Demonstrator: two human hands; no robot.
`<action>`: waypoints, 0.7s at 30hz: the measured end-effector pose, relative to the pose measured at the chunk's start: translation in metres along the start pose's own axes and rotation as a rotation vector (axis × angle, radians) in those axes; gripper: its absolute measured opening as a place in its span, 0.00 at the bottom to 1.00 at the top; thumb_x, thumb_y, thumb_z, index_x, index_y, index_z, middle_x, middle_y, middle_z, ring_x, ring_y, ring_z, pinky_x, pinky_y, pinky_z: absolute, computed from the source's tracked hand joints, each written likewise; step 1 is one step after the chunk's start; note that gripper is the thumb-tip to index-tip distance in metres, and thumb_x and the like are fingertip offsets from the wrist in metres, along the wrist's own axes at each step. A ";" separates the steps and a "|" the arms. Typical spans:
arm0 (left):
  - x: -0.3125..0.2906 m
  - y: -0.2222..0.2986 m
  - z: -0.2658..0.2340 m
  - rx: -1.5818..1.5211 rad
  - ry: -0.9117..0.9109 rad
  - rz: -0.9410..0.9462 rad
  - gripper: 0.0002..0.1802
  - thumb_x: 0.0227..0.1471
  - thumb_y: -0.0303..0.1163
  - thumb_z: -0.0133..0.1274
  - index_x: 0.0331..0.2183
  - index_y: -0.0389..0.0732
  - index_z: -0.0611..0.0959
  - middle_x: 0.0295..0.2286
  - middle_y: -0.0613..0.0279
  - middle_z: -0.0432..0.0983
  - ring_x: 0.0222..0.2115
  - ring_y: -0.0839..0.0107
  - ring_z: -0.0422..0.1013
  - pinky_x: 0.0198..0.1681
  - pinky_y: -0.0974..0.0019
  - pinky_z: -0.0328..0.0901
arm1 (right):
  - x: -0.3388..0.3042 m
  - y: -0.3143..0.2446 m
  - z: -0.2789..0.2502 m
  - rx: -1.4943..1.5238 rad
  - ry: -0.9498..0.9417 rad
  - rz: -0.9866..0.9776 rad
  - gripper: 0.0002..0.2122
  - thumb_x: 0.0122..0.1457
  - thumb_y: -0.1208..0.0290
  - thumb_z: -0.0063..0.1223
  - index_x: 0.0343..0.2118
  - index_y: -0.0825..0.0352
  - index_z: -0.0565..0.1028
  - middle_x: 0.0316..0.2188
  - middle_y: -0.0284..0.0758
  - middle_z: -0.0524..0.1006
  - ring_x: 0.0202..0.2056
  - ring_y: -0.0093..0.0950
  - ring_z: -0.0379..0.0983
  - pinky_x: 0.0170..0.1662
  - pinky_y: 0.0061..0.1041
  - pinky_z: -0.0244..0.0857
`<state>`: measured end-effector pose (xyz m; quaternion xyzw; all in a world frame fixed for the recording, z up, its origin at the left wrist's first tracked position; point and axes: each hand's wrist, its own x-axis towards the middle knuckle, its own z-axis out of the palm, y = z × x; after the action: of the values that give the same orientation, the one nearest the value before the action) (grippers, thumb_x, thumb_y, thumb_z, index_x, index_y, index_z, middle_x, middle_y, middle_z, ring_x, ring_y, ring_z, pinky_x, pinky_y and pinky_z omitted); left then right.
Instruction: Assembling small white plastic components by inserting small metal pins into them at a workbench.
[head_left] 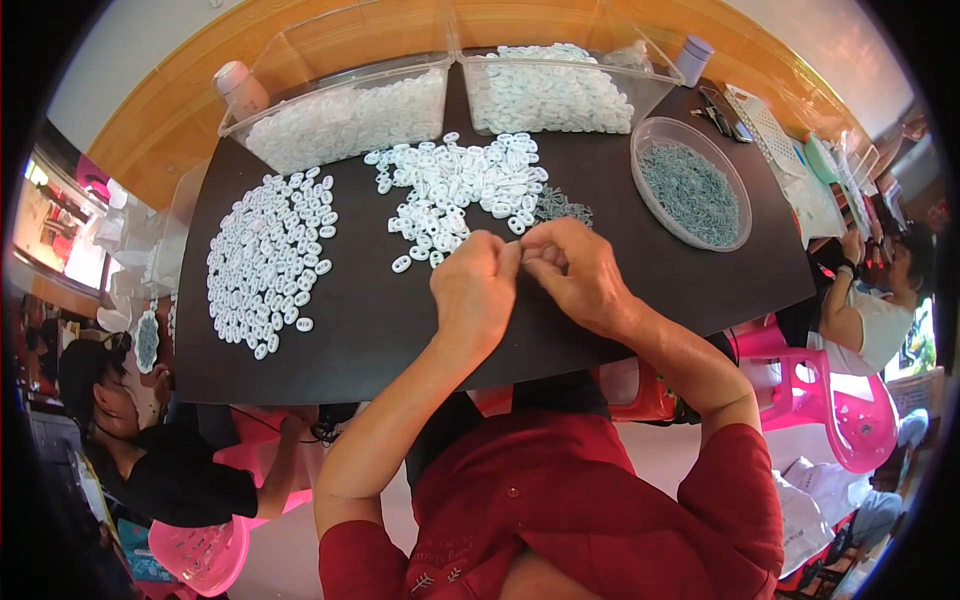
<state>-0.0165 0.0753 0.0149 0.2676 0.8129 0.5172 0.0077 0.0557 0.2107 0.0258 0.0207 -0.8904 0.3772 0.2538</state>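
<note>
My left hand (474, 288) and my right hand (582, 277) meet above the dark table, thumbs and fingertips pinched close together. Whatever lies between the fingers is too small and covered to make out. Just beyond them spreads a loose heap of white oval pieces with two holes (465, 180). A little pile of thin grey metal-looking bits (563, 207) rests right behind my right hand. To the left lies a wide, mostly single-layer spread of similar white oval pieces (265, 265).
Two clear bins (345, 112) of white pieces line the back. At right are a round tub (693, 185) of grey bits, a purple-lidded cup (693, 60) and dark tools (722, 115). A pink bottle (240, 88) stands back left. Other people sit at both sides on pink chairs (845, 410).
</note>
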 end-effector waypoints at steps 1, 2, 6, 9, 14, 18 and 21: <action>0.002 -0.002 0.006 0.220 0.076 0.182 0.12 0.48 0.35 0.56 0.23 0.37 0.77 0.15 0.57 0.72 0.16 0.64 0.69 0.22 0.65 0.63 | -0.001 0.004 -0.001 0.007 -0.008 -0.007 0.09 0.50 0.81 0.56 0.36 0.69 0.72 0.27 0.32 0.74 0.27 0.18 0.70 0.32 0.19 0.66; 0.005 -0.001 0.010 0.294 0.026 0.203 0.10 0.47 0.33 0.55 0.22 0.38 0.76 0.18 0.53 0.72 0.20 0.56 0.70 0.24 0.59 0.64 | -0.001 0.008 -0.003 -0.013 0.009 0.032 0.10 0.50 0.81 0.55 0.36 0.69 0.72 0.27 0.33 0.74 0.27 0.19 0.70 0.31 0.19 0.66; 0.013 -0.019 0.026 0.516 0.032 0.561 0.06 0.42 0.28 0.55 0.24 0.39 0.74 0.22 0.57 0.69 0.26 0.59 0.69 0.25 0.59 0.63 | -0.002 0.016 -0.006 -0.058 0.037 0.115 0.09 0.49 0.82 0.55 0.35 0.69 0.73 0.27 0.34 0.73 0.26 0.21 0.69 0.30 0.20 0.65; 0.009 -0.013 0.011 0.590 -0.004 0.668 0.07 0.40 0.27 0.55 0.26 0.38 0.75 0.25 0.58 0.69 0.27 0.61 0.67 0.28 0.62 0.63 | -0.004 0.021 -0.009 -0.079 0.067 0.137 0.08 0.49 0.81 0.55 0.33 0.69 0.73 0.26 0.34 0.72 0.25 0.21 0.67 0.29 0.21 0.63; 0.000 -0.025 -0.022 0.683 0.064 0.689 0.12 0.37 0.26 0.57 0.30 0.37 0.76 0.29 0.59 0.69 0.29 0.63 0.64 0.32 0.63 0.61 | -0.005 0.026 -0.008 -0.159 0.145 -0.043 0.08 0.46 0.84 0.56 0.31 0.69 0.73 0.24 0.34 0.71 0.23 0.24 0.66 0.27 0.22 0.62; 0.000 -0.035 -0.039 0.691 0.024 0.688 0.13 0.35 0.25 0.56 0.30 0.36 0.76 0.30 0.59 0.68 0.30 0.62 0.64 0.33 0.62 0.60 | -0.002 0.024 -0.004 -0.171 0.147 -0.099 0.08 0.45 0.85 0.56 0.30 0.69 0.73 0.23 0.35 0.70 0.23 0.27 0.67 0.26 0.24 0.61; 0.000 -0.039 -0.053 0.615 0.039 0.724 0.12 0.35 0.24 0.54 0.29 0.36 0.76 0.26 0.60 0.67 0.29 0.63 0.64 0.32 0.63 0.59 | -0.001 0.026 -0.002 -0.224 0.152 -0.236 0.08 0.44 0.86 0.56 0.29 0.70 0.72 0.22 0.35 0.70 0.23 0.30 0.66 0.26 0.26 0.61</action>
<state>-0.0490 0.0184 0.0066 0.5139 0.7827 0.2268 -0.2680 0.0521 0.2306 0.0096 0.0680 -0.8966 0.2436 0.3637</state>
